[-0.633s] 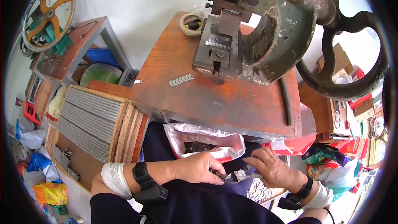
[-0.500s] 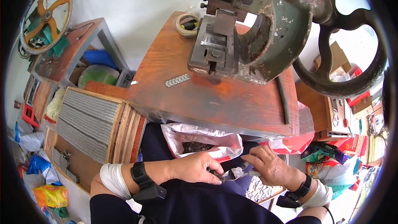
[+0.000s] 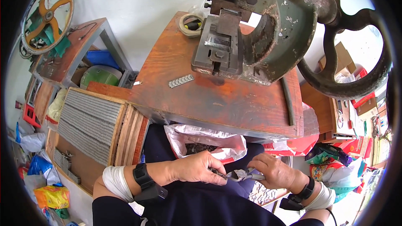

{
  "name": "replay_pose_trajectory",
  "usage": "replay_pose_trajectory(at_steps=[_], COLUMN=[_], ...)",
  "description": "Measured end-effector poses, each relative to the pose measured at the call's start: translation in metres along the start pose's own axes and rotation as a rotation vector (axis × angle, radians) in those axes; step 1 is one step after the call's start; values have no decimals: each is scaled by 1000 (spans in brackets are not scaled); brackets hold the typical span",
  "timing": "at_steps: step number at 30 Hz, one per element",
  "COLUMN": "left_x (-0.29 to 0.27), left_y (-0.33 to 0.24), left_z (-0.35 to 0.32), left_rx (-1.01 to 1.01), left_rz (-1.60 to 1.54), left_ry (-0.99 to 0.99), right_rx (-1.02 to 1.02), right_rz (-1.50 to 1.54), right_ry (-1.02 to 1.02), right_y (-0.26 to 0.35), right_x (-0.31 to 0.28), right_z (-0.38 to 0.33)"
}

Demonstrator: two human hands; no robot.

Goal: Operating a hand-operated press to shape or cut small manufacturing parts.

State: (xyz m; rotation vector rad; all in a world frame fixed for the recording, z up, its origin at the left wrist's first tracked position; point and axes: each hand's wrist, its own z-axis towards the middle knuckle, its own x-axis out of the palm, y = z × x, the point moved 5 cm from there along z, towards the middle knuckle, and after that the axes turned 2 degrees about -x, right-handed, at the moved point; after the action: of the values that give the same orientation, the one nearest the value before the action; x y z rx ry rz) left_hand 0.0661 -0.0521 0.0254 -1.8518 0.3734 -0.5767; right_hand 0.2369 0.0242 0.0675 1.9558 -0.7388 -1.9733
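Barely anything has shifted down here: both hands stay together in the lap. Left hand (image 3: 197, 168) is closed around a small metal piece (image 3: 231, 175), right hand (image 3: 273, 170) pinches its other end, held just below the open plastic bag (image 3: 209, 140). A slip could drop it between the knees. Beyond, a metal strip (image 3: 181, 81) lies near the table's (image 3: 176, 96) left edge beside the hand press (image 3: 251, 29).
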Motion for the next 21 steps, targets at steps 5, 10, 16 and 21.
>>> replay_pose_trajectory(at_steps=[5,10,16,21], left_x=[12,6,20,7], left_y=[17,-8,-28,5], left_z=[-4,-7,-20,-6], left_rx=[-97,119,153,161], left_rz=[-17,473,1067,296], left_ry=[88,-179,-298,21], right_rx=[-64,-109,-19,-104], right_rz=[-36,-197,-361,-192], right_ry=[-8,-34,106,63], right_y=[14,9,8,15], right_x=[-11,-23,-18,-22], right_z=[7,6,5,7])
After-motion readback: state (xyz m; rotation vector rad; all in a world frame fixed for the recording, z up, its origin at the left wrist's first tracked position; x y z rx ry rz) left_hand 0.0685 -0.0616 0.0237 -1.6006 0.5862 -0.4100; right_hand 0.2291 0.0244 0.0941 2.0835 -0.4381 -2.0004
